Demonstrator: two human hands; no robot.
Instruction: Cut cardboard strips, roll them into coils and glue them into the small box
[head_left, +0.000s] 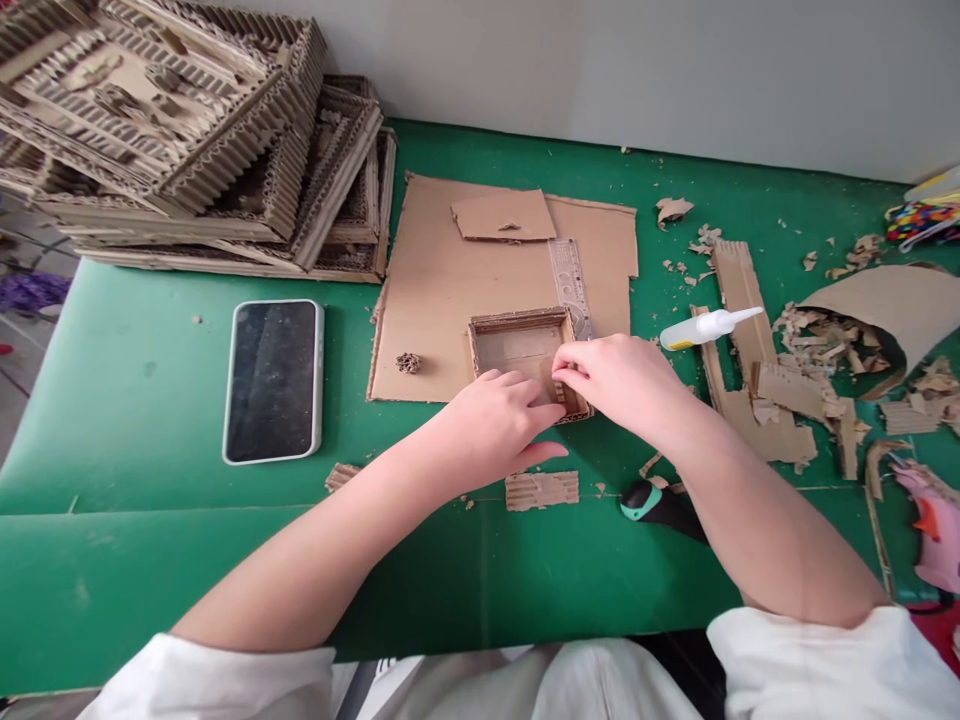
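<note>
Cardboard box [517, 320], small and open-topped, sits on the large cardboard sheet [450, 270], toward five o'clock from its middle, and should handle as light and fairly stiff along the walls, dry rather than slippery, with ridged edges that would crush under a hard squeeze — best steadied low by the outer walls or a corner, where the layers look doubled. The right hand [615, 385] reaches in from three o'clock, thumb and forefinger pressed together just inside the right wall; what lies between the tips, if anything, I cannot tell. The left hand [499, 425] comes from seven o'clock, fingers curved over the near side, thumb standing apart from them; how firmly they bear on the wall is hidden. Counting, with the box as clock centre: one clear ruler [568, 270] at one, one smaller cardboard piece [499, 215] near twelve, one cardboard clump [408, 363] and one phone [272, 382] at nine, one corrugated strip [541, 490] at six, one dark-handled tool [651, 503] between four and five, one glue bottle [690, 328] just short of three, one pink tool [930, 530] near four, and a stack of cardboard frames [225, 150] at ten — at least three, the exact number unclear
</note>
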